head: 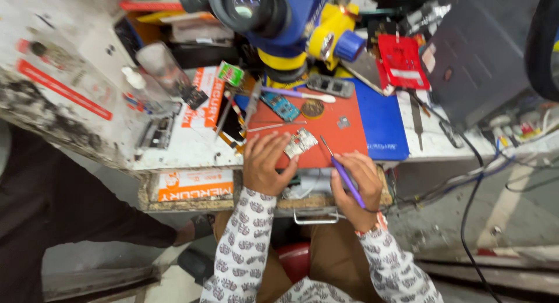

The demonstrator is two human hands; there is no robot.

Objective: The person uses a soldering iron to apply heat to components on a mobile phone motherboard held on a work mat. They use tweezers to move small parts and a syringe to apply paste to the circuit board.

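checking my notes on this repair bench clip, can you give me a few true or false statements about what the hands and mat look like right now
1. The right hand holds a purple-handled tool. True.
2. The left hand rests on a blue mat. False: it rests at the near edge of the red mat, its fingers by a small circuit board.
3. The small circuit board lies on the red mat. True.
4. The microscope stands at the near edge of the bench, beside the hands. False: it stands at the far side, beyond the red mat.
5. A blue mat lies to the right of the red mat. True.
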